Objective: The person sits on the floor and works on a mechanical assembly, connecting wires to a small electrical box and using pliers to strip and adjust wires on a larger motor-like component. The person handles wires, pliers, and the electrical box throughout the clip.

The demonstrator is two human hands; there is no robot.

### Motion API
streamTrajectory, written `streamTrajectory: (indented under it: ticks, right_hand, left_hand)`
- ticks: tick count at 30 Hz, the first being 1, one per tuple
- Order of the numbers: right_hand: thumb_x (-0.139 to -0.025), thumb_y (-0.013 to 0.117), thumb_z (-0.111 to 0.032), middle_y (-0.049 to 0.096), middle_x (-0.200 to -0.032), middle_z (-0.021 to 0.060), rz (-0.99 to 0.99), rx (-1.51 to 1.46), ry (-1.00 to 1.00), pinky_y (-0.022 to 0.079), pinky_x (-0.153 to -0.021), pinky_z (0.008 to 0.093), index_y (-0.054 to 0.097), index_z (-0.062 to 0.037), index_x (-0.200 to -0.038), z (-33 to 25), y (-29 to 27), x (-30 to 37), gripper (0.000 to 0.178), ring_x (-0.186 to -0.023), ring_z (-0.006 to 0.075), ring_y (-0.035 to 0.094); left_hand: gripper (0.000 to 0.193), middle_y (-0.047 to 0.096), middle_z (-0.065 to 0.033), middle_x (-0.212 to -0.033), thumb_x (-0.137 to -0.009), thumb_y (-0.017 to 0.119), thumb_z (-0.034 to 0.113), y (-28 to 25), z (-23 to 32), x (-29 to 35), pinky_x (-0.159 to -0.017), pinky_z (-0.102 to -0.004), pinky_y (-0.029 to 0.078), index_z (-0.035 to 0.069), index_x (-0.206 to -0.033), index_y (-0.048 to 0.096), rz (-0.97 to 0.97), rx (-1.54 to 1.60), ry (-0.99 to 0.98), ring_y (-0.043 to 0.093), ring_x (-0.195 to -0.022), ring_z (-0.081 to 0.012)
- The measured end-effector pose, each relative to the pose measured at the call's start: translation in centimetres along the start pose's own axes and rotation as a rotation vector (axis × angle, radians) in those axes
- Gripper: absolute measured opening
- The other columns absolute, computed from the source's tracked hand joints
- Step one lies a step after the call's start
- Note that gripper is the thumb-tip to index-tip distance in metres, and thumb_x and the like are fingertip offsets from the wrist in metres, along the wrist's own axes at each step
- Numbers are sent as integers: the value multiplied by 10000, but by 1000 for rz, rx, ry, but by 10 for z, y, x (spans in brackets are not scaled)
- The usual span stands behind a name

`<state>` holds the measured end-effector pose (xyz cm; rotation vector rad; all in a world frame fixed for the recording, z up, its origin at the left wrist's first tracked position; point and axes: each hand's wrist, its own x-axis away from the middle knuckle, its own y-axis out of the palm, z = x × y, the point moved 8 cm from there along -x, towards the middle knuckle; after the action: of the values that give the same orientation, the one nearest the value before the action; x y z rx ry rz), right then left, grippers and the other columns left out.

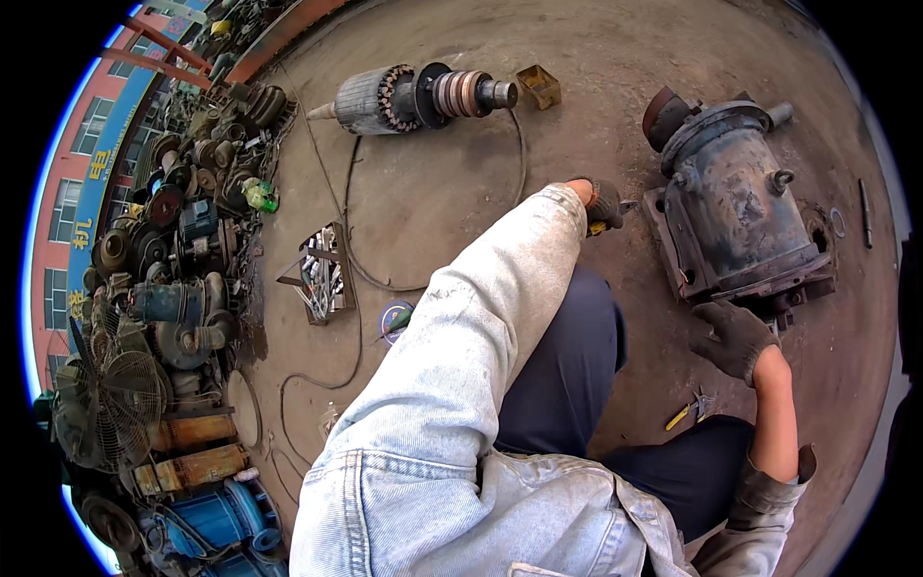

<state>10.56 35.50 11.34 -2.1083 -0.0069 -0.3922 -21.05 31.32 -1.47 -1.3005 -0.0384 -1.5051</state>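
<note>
My left hand point(605, 204), in a dark work glove, is closed on a yellow-handled tool point(598, 228). A bit of metal sticks out past the fingers, and the glove hides the rest. To its right stands a large, worn motor housing point(745, 207), blue-grey, with a lifting eye on its side and a flanged base. My right hand point(735, 339), also gloved, is at the near end of the housing with its fingers apart and nothing visible in it. Below it on the ground lie yellow-handled pliers point(685, 413).
At the far side lies a motor rotor point(375, 101) beside a small rusty box point(538, 87). A metal toolbox point(336, 274) with several wrenches stands left of my arm. A cable point(351, 212) snakes over the ground. Scrap motors point(192, 298) pile up along the left. A dark rod point(865, 213) lies far right.
</note>
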Motion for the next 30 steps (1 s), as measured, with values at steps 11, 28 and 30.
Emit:
streamTrajectory:
  ticks: [11,28,30]
  right_hand:
    - [-863,768,-291,704,-1170,219,-84,-63,-4,556,-885,449,654,0,-1300,14,7,0,538,-1022,385,701]
    - [-962,662,-415,713,-1227,171,-296,124,185,559,-930,483,646,-51,-1327,-5,20,-6,516,-1128,356,700]
    - [-960,671,-403,699,-1235,168,-395,131,220,553,-944,487,648,-65,-1319,-13,19,-4,494,-1149,363,686]
  left_hand:
    - [281,689,-110,-860,-1003,650,308,81,-263,118,-476,-328,536,28,-1021,640,626,1764,-493,622,-600,-204]
    - [243,692,-58,-1008,-1009,677,167,-16,-156,102,-761,-267,535,24,-1204,699,880,1204,-4,649,-867,-122]
    - [282,708,-87,-1055,-1017,683,182,-35,-72,77,-815,-289,534,-10,-1224,695,810,987,222,651,-929,-131]
